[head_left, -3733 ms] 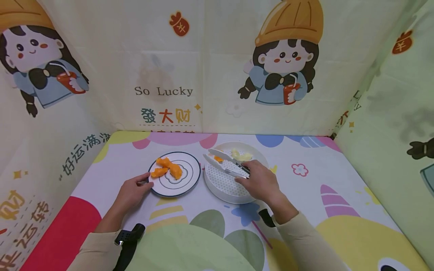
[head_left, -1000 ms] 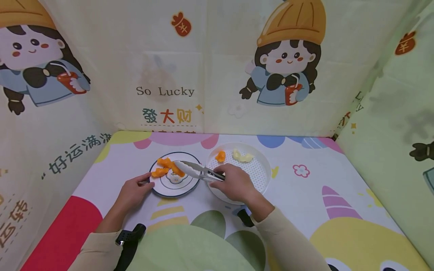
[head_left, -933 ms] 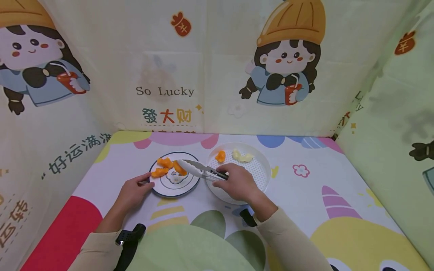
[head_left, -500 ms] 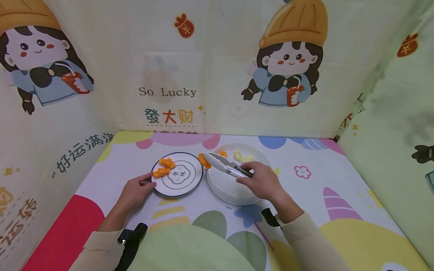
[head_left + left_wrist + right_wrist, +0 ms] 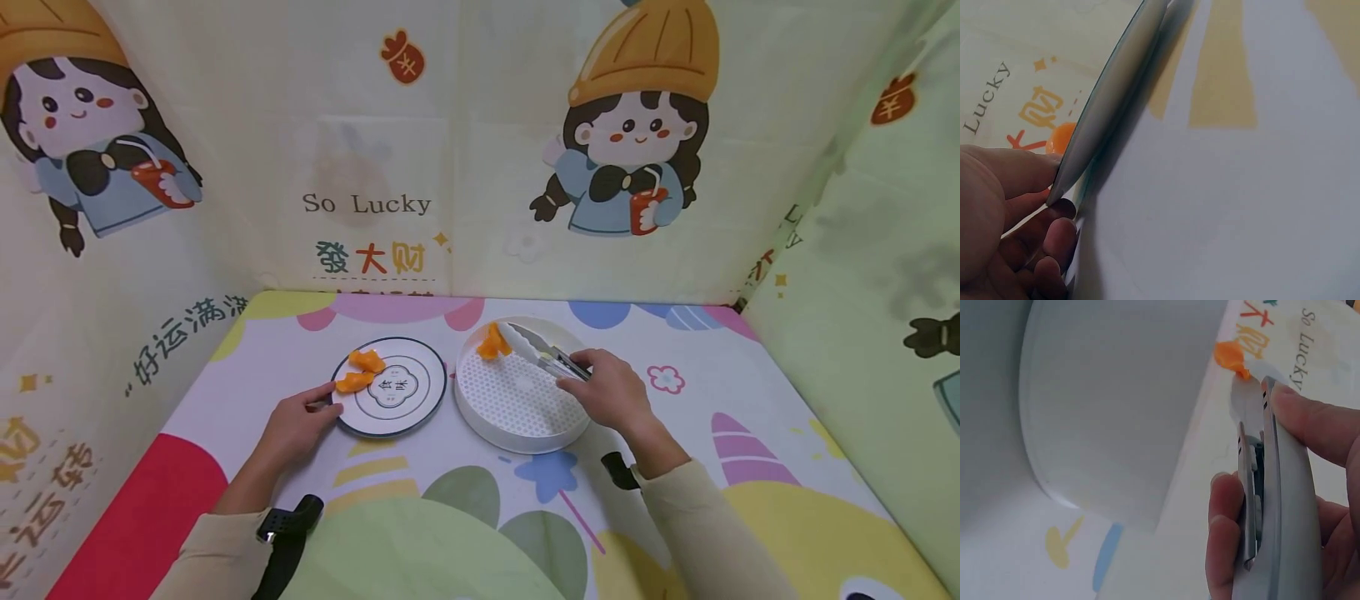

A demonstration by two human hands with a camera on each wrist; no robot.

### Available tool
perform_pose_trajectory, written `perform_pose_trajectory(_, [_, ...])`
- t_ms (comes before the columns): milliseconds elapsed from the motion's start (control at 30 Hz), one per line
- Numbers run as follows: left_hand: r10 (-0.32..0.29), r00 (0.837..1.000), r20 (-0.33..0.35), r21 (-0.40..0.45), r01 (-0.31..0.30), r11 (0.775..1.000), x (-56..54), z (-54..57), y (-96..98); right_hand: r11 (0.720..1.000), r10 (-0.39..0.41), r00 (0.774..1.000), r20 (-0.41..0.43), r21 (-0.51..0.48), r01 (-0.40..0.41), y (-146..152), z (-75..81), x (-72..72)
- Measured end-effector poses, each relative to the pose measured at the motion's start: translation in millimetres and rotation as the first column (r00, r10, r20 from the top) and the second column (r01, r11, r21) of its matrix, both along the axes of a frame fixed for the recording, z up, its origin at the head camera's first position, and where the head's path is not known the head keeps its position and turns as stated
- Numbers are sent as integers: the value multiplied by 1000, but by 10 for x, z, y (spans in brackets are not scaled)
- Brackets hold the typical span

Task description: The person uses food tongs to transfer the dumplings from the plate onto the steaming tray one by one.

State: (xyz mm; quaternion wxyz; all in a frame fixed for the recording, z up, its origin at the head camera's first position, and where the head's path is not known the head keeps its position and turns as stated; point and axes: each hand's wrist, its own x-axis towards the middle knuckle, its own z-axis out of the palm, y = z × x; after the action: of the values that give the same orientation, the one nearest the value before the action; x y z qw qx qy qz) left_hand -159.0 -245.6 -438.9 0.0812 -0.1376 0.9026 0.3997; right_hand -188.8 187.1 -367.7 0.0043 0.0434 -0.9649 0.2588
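My left hand (image 5: 296, 429) pinches the near-left rim of a white plate with a dark edge (image 5: 420, 379), thumb above and fingers below in the left wrist view. Two lumpy orange pieces (image 5: 367, 361) lie on the plate's left side. My right hand (image 5: 611, 396) grips a pair of metal tongs with pale tips (image 5: 536, 350), over a round white tray with a perforated base (image 5: 517, 437). An orange piece (image 5: 1230, 357) is at the tong tips in the right wrist view. It overlaps another orange piece (image 5: 491, 343) at the tray's far left; whether they touch, I cannot tell.
The tray stands just right of the plate, on a colourful printed tablecloth (image 5: 660, 450). Printed cloth walls (image 5: 480, 150) rise behind and at both sides. A dark strap (image 5: 288, 521) is on the left wrist and another dark band (image 5: 618, 471) near the right.
The tongs took one orange piece from the plate and carried it right, over the tray's far left. Pale yellow pieces in the tray are now hidden behind the tongs. The left hand stayed put.
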Motion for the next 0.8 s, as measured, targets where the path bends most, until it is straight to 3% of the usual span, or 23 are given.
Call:
perform_pose_trajectory(433, [7,1000,-5,-1,-7,1000,14,-2,9,996,-66,998,21,62,65,-33,-147,-114])
perform_pose_trajectory(800, [13,1000,-1,-4,-13,1000,20,-3,17,994,-98,995,34,56,96,-124,-127,-102])
